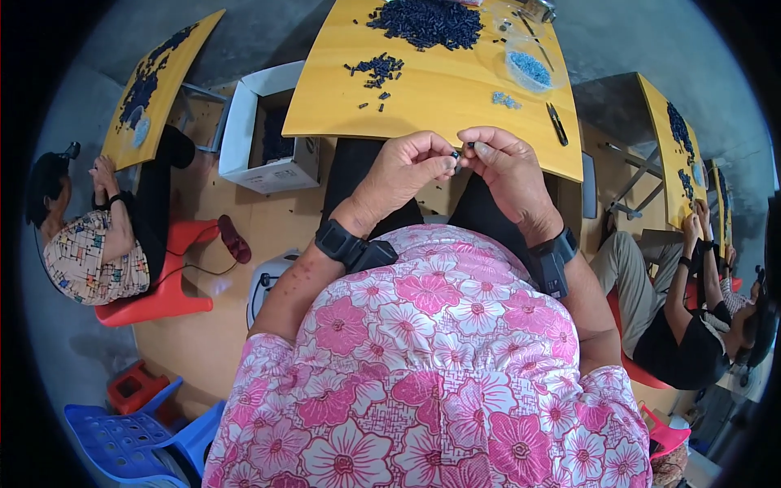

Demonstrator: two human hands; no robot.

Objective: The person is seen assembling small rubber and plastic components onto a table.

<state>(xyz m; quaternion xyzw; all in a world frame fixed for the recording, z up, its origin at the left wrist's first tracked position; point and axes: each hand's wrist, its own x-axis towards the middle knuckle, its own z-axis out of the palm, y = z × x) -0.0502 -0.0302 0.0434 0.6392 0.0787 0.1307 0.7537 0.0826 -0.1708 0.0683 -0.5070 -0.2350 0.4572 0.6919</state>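
Note:
Just past the near edge of the yellow table, my left hand and my right hand meet fingertip to fingertip. A small black part is pinched between my left thumb and forefinger. Another tiny dark piece shows at my right fingertips; its kind is too small to make out. On the tabletop lie a big heap of short black cylinders and a smaller scatter of them. A clear bowl contains light blue bits, and a few loose bits lie before it.
Dark-handled snips lie by the table's right edge. Left of the table, a white carton on the floor holds dark pieces. Other people sit at yellow tables on both sides. A blue chair stands at the lower left.

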